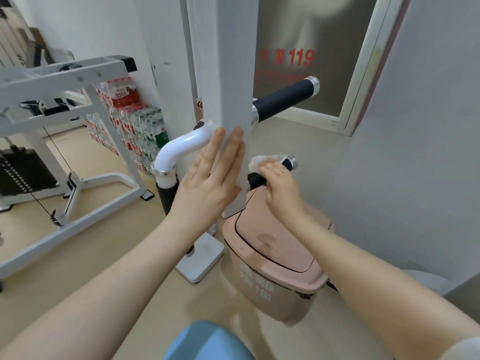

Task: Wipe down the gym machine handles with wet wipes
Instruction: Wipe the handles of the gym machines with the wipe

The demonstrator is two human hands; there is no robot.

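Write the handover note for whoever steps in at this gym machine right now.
Left hand: open, flat against the white upright post.
Right hand: holds the wet wipe on the lower black handle.
Upper black handle: no hand on it; cannot tell whether it is wiped.
Left: finish the lower handle, then do any handle not yet wiped.

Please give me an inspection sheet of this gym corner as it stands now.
Surface: beige floor.
Job's things: wet wipe pressed on lower black handle; upper black handle free.
Clutter: pink lidded bin beneath the handles; stacked bottled water packs.
Hands: left hand flat against white post; right hand holds the wipe.
Cables: thin machine cable.
Surroundings: white weight machine frame, window.
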